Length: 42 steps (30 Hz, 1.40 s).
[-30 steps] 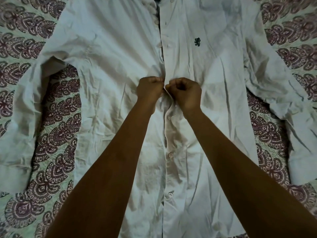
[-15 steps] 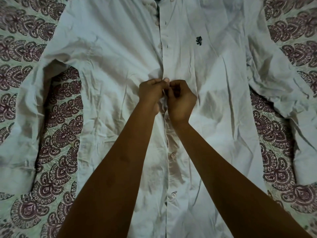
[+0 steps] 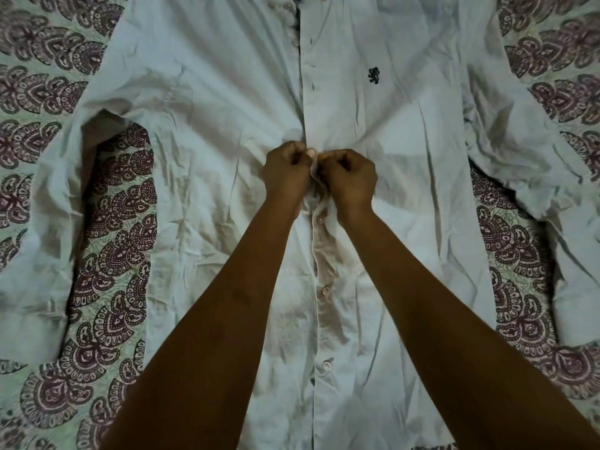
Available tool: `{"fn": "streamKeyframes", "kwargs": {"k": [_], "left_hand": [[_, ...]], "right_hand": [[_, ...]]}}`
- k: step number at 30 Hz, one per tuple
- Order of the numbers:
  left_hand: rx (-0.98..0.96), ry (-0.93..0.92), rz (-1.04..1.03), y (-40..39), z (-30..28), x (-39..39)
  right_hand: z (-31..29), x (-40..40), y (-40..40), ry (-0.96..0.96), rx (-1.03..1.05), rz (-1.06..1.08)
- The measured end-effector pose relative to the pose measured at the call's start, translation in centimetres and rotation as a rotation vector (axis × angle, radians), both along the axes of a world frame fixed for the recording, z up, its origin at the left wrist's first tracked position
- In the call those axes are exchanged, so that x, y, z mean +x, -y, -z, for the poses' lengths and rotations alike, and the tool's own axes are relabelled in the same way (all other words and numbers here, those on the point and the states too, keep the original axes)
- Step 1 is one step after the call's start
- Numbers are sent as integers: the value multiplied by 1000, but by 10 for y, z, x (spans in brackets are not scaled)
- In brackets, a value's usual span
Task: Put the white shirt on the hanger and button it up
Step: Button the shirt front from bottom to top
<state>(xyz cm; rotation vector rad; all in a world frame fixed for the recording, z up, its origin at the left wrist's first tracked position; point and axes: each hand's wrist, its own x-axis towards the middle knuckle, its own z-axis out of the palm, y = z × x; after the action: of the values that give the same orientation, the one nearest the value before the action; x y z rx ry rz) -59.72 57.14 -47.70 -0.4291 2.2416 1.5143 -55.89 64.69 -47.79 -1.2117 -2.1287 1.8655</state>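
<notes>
Step in hand: buttoning. The white shirt [image 3: 227, 131] lies flat, front up, on a patterned bedsheet [image 3: 117, 241]. Left hand [image 3: 285, 172] and right hand [image 3: 349, 177] each have a narrow grip pinching the placket [image 3: 316, 254] at mid-chest. The button being worked is hidden between the fingers. At 6 o'clock, visible buttons look undone; next, probably, seat this one and move down. Collar and hanger are out of frame at 12 o'clock.

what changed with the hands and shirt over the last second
Little: both hands, left hand and right hand, stay pinched on the white shirt placket mid-chest, knuckles briefly closing together, then parting slightly. Shirt still flat on the patterned bedsheet; lower buttons remain done.
</notes>
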Motion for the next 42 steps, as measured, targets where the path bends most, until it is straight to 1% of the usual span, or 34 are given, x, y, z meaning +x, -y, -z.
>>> {"fn": "streamKeyframes", "kwargs": {"k": [1,3,5,6,8,9,11,12,13,15,17,19,21,22,24,26,30,33,36,39,42], "left_hand": [[-105,-90,54,0,0,1],[-275,-263,148,1,-4,5],[-378,-369,204,3,-4,7],[-411,-385,215,5,-3,5],[-380,-320,172,10,-2,-1],[-326,-274,140,13,-1,-8],[-201,-229,114,17,-3,-20],[-154,-233,109,19,-5,-26],[-113,-254,99,19,-8,-31],[-43,-302,72,19,-15,-42],[-34,-332,98,12,-20,-57],[-75,-340,137,6,-22,-67],[-75,-342,149,0,-20,-76],[-74,-344,147,-1,-18,-79],[-100,-340,138,-4,-13,-85],[-134,-331,134,-8,-8,-91],[-258,-317,201,-15,1,-97],[-342,-329,198,-19,4,-98],[-345,-308,146,-22,6,-99],[-305,-329,74,-24,5,-101],[-289,-323,45,-29,3,-103]], "right_hand": [[0,-2,-4,22,-24,-32],[-1,-4,-8,49,3,-108],[1,-5,-11,79,-22,-137],[1,-8,-13,91,-58,-140],[2,-11,-17,111,-44,-185],[0,-13,-20,114,41,-253],[-5,-17,-24,93,297,-366],[-9,-20,-25,69,386,-382],[-11,-23,-26,23,429,-381],[-14,-33,-24,-79,453,-384],[-14,-50,-21,-84,515,-445],[-13,-64,-17,-20,612,-518],[-11,-77,-19,23,671,-503],[-11,-81,-22,32,654,-448],[-9,-90,-32,35,525,-303],[-6,-97,-41,49,397,-221],[0,-101,-44,51,226,-236],[5,-102,-41,10,133,-186],[8,-103,-38,-24,85,-133],[9,-103,-36,-47,80,-98],[7,-101,-34,-91,70,-77]]}}
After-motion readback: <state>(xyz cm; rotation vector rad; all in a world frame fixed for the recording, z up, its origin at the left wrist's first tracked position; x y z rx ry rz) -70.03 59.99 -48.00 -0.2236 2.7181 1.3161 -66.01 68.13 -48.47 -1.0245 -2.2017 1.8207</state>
